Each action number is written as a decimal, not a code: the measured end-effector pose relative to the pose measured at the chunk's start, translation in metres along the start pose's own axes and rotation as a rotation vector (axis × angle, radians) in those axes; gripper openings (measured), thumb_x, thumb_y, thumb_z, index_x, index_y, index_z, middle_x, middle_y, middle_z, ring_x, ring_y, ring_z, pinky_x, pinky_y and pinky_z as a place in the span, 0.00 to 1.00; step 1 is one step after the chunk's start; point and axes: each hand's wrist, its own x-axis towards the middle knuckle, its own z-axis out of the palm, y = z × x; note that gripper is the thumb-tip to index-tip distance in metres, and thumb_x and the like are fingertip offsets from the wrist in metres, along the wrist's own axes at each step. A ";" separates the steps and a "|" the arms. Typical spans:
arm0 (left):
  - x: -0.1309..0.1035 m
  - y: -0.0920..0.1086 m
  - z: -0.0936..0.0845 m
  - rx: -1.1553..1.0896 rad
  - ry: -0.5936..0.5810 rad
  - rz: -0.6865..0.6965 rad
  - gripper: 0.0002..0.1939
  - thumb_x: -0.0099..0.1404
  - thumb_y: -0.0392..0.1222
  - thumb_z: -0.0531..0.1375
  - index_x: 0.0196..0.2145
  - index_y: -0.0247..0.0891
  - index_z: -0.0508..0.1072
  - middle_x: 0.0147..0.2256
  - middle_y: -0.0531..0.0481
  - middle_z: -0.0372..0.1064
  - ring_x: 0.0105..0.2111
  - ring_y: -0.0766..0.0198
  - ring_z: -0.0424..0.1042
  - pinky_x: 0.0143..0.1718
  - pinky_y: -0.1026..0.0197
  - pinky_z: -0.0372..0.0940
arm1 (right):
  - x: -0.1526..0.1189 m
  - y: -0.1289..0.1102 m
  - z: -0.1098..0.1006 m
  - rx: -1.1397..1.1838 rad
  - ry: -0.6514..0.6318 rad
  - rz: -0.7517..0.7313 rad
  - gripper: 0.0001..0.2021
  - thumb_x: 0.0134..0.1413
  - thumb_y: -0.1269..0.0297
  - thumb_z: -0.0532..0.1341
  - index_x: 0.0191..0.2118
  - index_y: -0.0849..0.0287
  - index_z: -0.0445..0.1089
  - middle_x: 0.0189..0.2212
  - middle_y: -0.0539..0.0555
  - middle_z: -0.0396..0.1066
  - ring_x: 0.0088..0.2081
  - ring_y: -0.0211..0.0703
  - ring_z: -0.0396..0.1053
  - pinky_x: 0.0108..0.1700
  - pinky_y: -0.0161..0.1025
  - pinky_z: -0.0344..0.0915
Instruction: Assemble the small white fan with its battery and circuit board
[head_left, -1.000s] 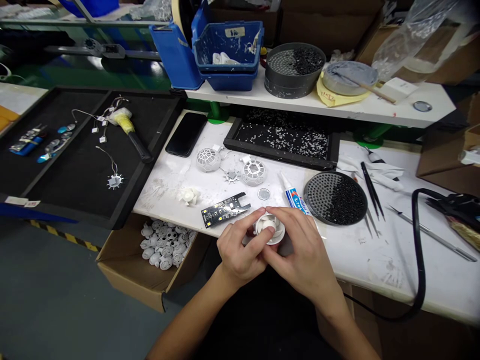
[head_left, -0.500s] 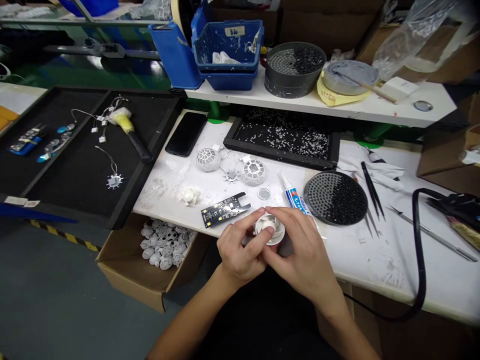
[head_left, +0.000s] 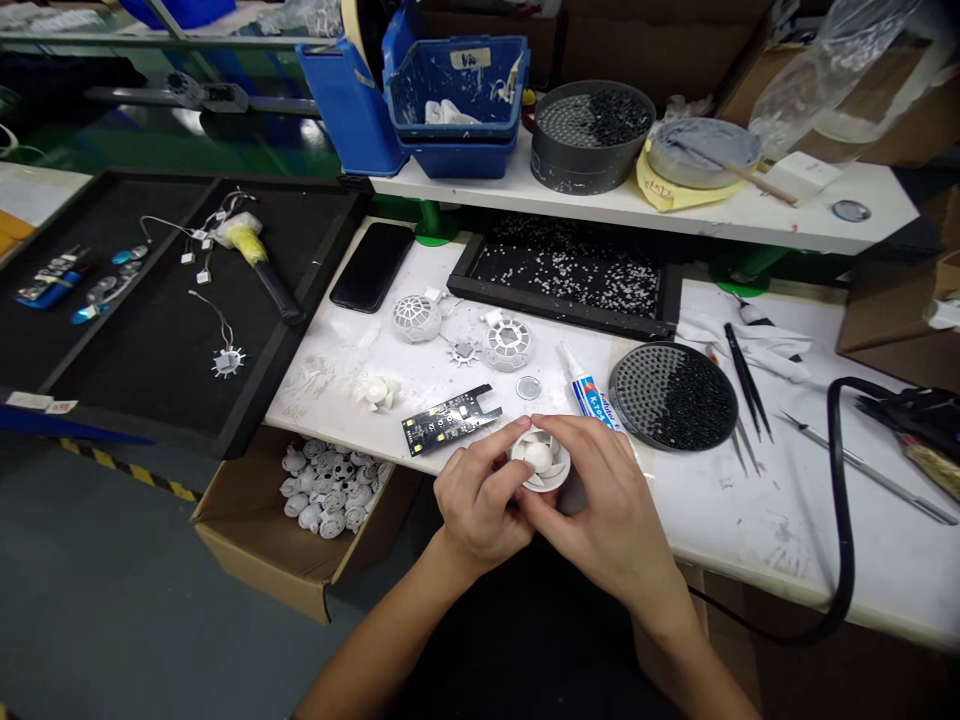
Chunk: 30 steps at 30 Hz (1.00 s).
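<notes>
Between my two hands is a round white housing with a small white fan (head_left: 541, 462) set in it, blades facing up. My left hand (head_left: 480, 495) grips the housing's left side, its thumb at the blades. My right hand (head_left: 604, 490) wraps the right side, fingers closed on the rim. Just left of them lies a black circuit board (head_left: 450, 420). Past my fingertips are a small silver disc (head_left: 528, 387) and a glue tube (head_left: 589, 390). Another white fan wheel (head_left: 377, 391) and two white openwork domes, one left (head_left: 416, 318), one right (head_left: 508, 344), rest farther off.
A round tray of black bits (head_left: 673, 396), tweezers (head_left: 746, 380) and a scalpel-like tool (head_left: 862, 465) lie at right, near a thick black cable (head_left: 836, 520). A phone (head_left: 372, 267) lies at left. A cardboard box (head_left: 262, 560) of white parts stands below the table edge. A shelf (head_left: 480, 198) spans the back.
My left thumb has drawn back from the fan's middle toward the rim, so more of the hub and blades shows. Both hands keep hold of the housing in the same place.
</notes>
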 end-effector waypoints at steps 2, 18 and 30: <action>0.000 0.000 0.001 -0.023 0.012 -0.013 0.16 0.70 0.46 0.68 0.51 0.42 0.69 0.53 0.36 0.82 0.48 0.54 0.85 0.43 0.54 0.80 | 0.000 0.000 0.000 -0.002 0.003 -0.004 0.25 0.66 0.64 0.67 0.65 0.54 0.64 0.58 0.58 0.73 0.59 0.54 0.71 0.59 0.51 0.65; 0.005 0.004 -0.001 0.056 -0.009 -0.006 0.15 0.72 0.46 0.66 0.52 0.40 0.73 0.50 0.37 0.82 0.47 0.54 0.85 0.44 0.56 0.81 | -0.001 0.000 0.001 -0.003 -0.004 -0.012 0.26 0.65 0.65 0.66 0.66 0.53 0.64 0.58 0.58 0.73 0.59 0.54 0.71 0.60 0.52 0.67; 0.003 0.004 -0.001 0.059 -0.026 -0.018 0.17 0.71 0.46 0.66 0.54 0.39 0.74 0.50 0.37 0.81 0.47 0.53 0.84 0.45 0.55 0.80 | -0.002 -0.001 0.000 0.004 -0.009 -0.007 0.26 0.63 0.67 0.66 0.65 0.55 0.65 0.58 0.56 0.73 0.59 0.51 0.71 0.61 0.50 0.66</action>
